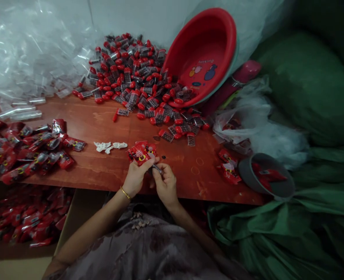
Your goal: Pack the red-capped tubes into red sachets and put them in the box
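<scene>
At table edge, left hand (135,177) pinches red packets (141,152).

Single head-worn view, looking forward and down, close over the table's (102,124) near edge, wall behind.

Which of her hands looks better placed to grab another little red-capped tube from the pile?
Probably the right hand: it holds only one small tube and lies nearer the pile, while the left hand grips a bunch of red packets.

We see a reddish wooden table (102,120) with a smooth, slightly worn finish, glossy red plastic packets (141,152), a shiny red plastic basin (206,46) far right, clear crinkled film (28,50) far left, and green cloth (306,85).
</scene>
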### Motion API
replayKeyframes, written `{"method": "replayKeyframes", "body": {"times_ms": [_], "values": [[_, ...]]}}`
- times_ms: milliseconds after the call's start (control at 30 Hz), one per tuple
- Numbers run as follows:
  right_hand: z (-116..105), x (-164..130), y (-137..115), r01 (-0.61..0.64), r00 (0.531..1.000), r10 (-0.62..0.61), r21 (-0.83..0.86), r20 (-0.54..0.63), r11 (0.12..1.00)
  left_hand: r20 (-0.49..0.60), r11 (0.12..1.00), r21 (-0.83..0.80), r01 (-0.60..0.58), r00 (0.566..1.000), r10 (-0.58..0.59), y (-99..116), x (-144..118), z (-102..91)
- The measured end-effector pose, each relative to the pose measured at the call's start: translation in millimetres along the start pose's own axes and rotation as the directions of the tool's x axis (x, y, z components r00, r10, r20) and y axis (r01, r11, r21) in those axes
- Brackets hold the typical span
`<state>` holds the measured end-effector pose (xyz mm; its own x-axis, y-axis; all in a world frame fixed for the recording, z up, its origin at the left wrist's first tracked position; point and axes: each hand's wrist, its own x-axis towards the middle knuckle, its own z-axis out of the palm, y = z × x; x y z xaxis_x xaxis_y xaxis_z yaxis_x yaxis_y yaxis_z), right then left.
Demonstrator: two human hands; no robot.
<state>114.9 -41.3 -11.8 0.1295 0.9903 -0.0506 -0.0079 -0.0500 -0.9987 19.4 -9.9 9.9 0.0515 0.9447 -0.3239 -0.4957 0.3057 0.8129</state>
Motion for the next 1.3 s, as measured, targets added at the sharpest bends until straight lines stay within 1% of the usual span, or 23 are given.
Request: {"method": "replayKeyframes", "body": {"times_ms": [133,200,333,400,467,633,700,767,833,933,1000,1067,1133,1233,1300], "values": [[10,4,1,-0.084,0.996,0.084,0.209,0.009,0.974,0.086,0.995,0.088,0.038,0.995,-0.046,0,-2,-1.4],[10,6,-2,-0.103,0.995,0.099,0.254,0.028,0.962,0.097,0.996,0.093,0.012,0.995,-0.021,1,-2,-4.0],[5,9,-9,-0.052,0.997,0.043,0.148,0.063,0.988,0.072,0.996,0.031,-0.085,0.994,0.083,3,1,-9.7],[4,9,-9,-0.043,0.998,0.039,0.106,0.043,0.993,0.090,0.996,0.033,-0.077,0.993,0.074,0,2,-10.8],[7,10,-6,-0.051,0.999,0.051,0.088,-0.002,0.995,0.104,0.998,0.043,-0.051,0.993,0.047,-4,2,-10.1],[14,12,1,-0.059,0.996,0.066,0.114,-0.053,0.992,0.069,0.989,0.136,-0.052,0.997,0.043,-9,-4,-5.3],[12,10,2,-0.035,0.997,0.042,0.092,-0.070,0.995,0.046,0.981,0.166,-0.103,0.994,0.097,-7,-6,-4.6],[6,7,5,-0.004,0.996,0.008,0.053,-0.089,0.999,0.026,0.955,0.225,-0.192,0.981,0.191,-5,-7,-5.1],[-4,3,11,0.037,0.992,-0.039,-0.020,-0.121,0.999,0.069,0.905,0.327,-0.273,0.962,0.266,-5,-5,-6.2],[-29,1,25,0.134,0.979,-0.162,-0.205,-0.125,0.970,0.252,0.799,0.477,-0.367,0.928,0.276,-15,0,-7.9],[-49,3,33,0.230,0.961,-0.268,-0.348,-0.067,0.909,0.389,0.705,0.548,-0.449,0.884,0.260,-26,5,-9.0],[-69,7,38,0.320,0.935,-0.354,-0.458,0.012,0.829,0.485,0.591,0.607,-0.532,0.837,0.256,-38,10,-10.6],[-85,12,39,0.374,0.917,-0.390,-0.500,0.076,0.781,0.545,0.471,0.651,-0.595,0.798,0.256,-48,15,-12.8],[-100,17,39,0.407,0.909,-0.396,-0.476,0.130,0.780,0.627,0.318,0.668,-0.673,0.739,0.246,-59,21,-16.2],[-104,18,40,0.423,0.904,-0.401,-0.455,0.149,0.784,0.659,0.244,0.668,-0.703,0.711,0.245,-64,22,-18.1]]}}
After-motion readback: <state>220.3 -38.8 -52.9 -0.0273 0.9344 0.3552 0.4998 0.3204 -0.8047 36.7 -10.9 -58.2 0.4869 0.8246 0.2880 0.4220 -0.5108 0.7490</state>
